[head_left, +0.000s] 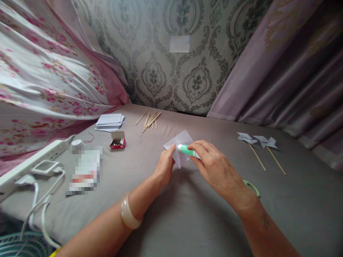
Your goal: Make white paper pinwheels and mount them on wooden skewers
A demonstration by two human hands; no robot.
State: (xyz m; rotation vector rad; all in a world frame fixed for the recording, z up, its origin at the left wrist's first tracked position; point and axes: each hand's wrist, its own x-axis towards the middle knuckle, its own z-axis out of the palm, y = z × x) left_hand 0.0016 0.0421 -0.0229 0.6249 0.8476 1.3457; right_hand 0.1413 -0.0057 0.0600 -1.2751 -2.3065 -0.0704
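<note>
My left hand (165, 164) pinches a white sheet of paper (184, 135) at its near left side, holding it above the grey cloth. The paper has cut or creased corners. In my right hand (211, 160) is a green and white glue stick (184, 149), its white tip pointing left and against or just over the middle of the paper. Part of the paper is hidden behind the glue stick and my fingers. Under my right wrist, a light green curved handle (252, 187) shows in part; the rest of it is covered.
Two paper pinwheels on sticks (268, 142) lie at the right. Loose wooden sticks (151, 120), a paper stack (109, 121) and an open red box of small metal pieces (118, 143) lie further back. A white power strip (50, 153) with cables and a blurred packet (85, 171) are left.
</note>
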